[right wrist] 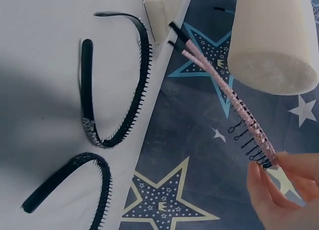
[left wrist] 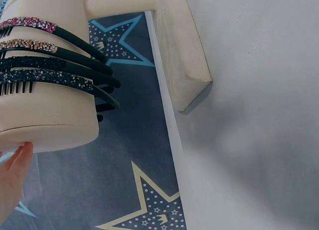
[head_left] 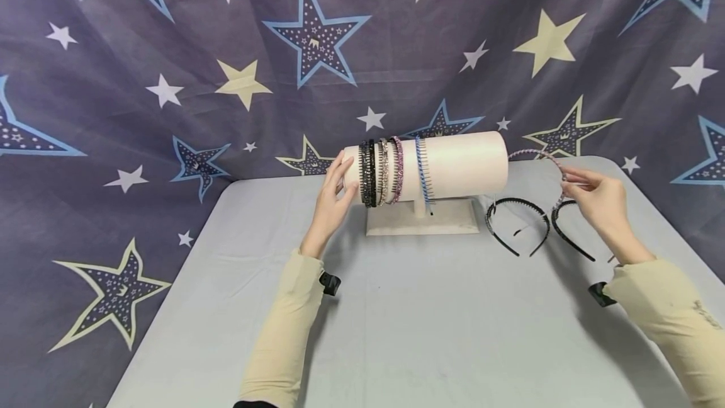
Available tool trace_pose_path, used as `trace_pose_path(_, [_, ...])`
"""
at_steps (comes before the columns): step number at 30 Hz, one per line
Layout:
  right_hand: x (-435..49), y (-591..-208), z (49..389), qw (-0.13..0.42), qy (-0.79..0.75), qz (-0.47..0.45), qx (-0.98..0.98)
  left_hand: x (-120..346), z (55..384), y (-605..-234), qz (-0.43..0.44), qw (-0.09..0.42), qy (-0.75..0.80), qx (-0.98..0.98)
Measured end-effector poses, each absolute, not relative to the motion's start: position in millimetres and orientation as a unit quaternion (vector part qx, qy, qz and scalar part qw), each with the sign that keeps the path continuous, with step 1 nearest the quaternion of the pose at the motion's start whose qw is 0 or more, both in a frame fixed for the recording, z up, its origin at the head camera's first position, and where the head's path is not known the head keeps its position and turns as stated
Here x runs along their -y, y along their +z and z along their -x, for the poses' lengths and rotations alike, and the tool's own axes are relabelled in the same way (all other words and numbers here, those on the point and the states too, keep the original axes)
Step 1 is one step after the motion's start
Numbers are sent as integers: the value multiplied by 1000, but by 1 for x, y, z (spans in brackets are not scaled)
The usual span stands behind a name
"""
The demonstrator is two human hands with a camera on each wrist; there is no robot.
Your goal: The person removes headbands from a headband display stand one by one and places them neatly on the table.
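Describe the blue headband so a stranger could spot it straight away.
On the pale table, find the big cream roll mounted sideways on a flat base. In the head view, the blue headband sits over it near the middle. It's the only bright blue one, set apart by a gap from the pink headband to its left.

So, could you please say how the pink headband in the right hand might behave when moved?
The pink headband is probably stiff, since its arch reaches out unsupported from the right hand. It is likely light, as a mere pinch holds it. Its glittery, textured surface may resist slipping.
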State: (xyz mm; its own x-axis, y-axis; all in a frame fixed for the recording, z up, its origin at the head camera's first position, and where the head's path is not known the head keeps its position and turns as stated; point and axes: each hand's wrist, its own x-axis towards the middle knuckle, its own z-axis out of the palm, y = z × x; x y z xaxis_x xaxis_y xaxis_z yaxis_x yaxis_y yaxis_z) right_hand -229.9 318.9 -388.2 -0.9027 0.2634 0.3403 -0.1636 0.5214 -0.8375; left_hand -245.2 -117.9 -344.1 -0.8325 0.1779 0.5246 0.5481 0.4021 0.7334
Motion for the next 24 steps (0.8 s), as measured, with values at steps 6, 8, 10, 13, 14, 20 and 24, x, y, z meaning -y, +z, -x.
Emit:
trace_pose_path(6, [-350, -417, 244, 188, 513, 33, 837, 118, 246, -345, 223, 186, -500, 816])
trace_pose_path(8, [-358, -424, 245, 172, 533, 31, 828, 118, 246, -344, 221, 183, -500, 817])
trace_pose_path(10, [-382, -447, 260, 155, 547, 23, 823, 118, 246, -344, 221, 182, -500, 817])
trace_pose_path(13, [-399, -463, 267, 141, 559, 18, 817, 118, 246, -344, 223, 182, -498, 818])
trace_pose_path(14, [-398, -460, 264, 136, 560, 5, 817, 118, 246, -344, 224, 183, -498, 818])
trace_pose_path(20, [-378, -430, 233, 111, 565, -15, 817, 118, 247, -343, 227, 182, -498, 817])
trace_pose_path(24, [-361, -406, 210, 91, 575, -38, 812, 118, 246, -344, 225, 180, -499, 817])
